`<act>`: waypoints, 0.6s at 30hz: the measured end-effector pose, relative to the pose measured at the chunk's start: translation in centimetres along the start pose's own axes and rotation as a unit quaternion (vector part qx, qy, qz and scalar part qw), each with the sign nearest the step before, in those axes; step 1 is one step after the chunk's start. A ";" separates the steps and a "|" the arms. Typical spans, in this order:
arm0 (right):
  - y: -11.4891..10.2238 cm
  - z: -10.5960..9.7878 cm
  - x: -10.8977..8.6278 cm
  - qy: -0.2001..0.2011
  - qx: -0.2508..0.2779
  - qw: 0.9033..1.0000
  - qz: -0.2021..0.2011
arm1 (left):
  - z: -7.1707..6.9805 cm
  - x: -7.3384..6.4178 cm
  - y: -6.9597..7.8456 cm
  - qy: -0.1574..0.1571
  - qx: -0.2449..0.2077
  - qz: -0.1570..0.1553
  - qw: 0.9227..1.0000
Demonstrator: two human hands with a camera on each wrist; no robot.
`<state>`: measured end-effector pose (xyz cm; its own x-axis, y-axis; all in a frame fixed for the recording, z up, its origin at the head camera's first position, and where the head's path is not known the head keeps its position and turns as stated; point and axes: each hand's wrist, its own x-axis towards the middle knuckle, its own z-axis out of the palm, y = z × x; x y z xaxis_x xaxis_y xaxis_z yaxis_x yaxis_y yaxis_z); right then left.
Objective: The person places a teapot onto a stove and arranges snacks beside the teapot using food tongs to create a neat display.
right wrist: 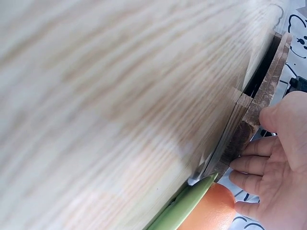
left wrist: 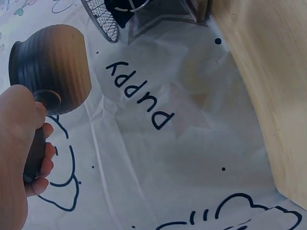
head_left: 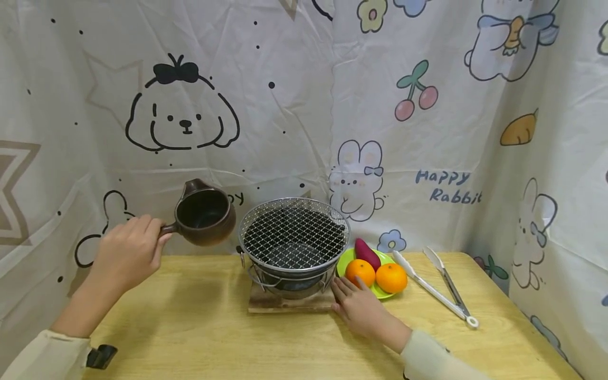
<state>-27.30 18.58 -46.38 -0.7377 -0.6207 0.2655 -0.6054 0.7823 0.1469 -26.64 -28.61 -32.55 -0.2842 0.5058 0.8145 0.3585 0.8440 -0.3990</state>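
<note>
My left hand [head_left: 128, 253] grips the side handle of a brown ceramic pot [head_left: 209, 235], held up above the table's left side. The pot's opening faces toward me in the head view; its glazed wall [left wrist: 57, 67] shows in the left wrist view. Right of it stands a small tabletop grill with a round wire mesh [head_left: 294, 237], on a wooden base board [head_left: 294, 304]. My right hand [head_left: 363, 311] lies at the board's right end, fingers extended. In the right wrist view this hand [right wrist: 276, 167] is beside the board's edge, close to an orange fruit [right wrist: 211, 208].
Right of the grill, a green plate [head_left: 344, 264] carries two orange citrus fruits [head_left: 391, 278] and a purple sweet potato [head_left: 367, 254]. Spread tongs [head_left: 439, 294] lie farther right on the wooden table [head_left: 228, 338]. A printed cloth [head_left: 294, 105] hangs behind.
</note>
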 end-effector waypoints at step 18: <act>-0.2 0.0 -0.2 0.011 -0.018 1.000 -0.004 | -0.1 2.0 0.2 0.012 0.004 0.011 1.000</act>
<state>-27.05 18.50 -46.49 -0.7252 -0.6265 0.2856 -0.6002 0.7785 0.1837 -27.01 -27.50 -30.95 -0.2554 0.5192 0.8156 0.3570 0.8346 -0.4195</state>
